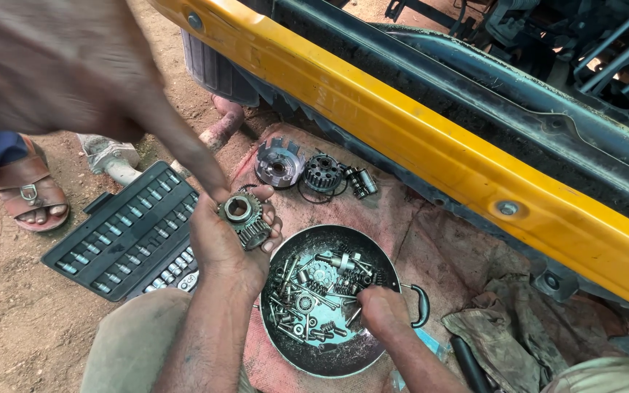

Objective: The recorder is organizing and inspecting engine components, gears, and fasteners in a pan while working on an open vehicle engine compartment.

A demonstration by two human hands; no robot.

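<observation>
Left hand [231, 240] cups a toothed gear hub [243, 218] above the red cloth [402, 218], grip closed round it. Right hand [380, 309] digs in the parts pan [307, 360], grip unclear. Best keep hub level, sort parts slowly.

Bare greasy forearms, no sleeves; trousers perhaps khaki.

**Gear hub in left hand; pan of small parts under right hand**

Gear hub [242, 218]: greasy steel, toothed rim, round central bore, tilted with the bore facing up. It rested in the palm of the left hand [228, 236], at 10 o'clock from the pan. Pan [373, 247]: round, dark metal, looped handle at 3 o'clock. It sat flat on red cloth, holding oily bolts, gears and washers. Right hand [382, 309] reached in at 5 o'clock.
</observation>
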